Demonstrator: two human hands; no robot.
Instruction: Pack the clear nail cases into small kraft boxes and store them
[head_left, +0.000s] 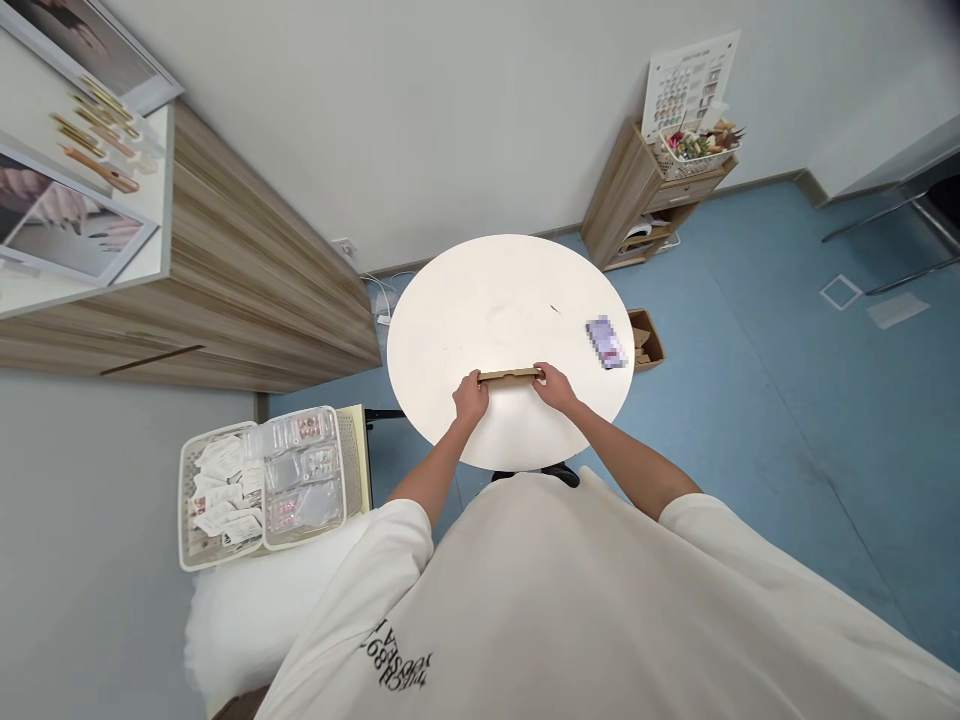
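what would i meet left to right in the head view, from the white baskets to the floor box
White baskets, left hand, thin brown cardboard item, right hand, blurred purple item, open brown box on the floor.

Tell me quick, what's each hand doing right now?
Left hand: closed on one end of the flat brown cardboard piece.
Right hand: closed on its other end.
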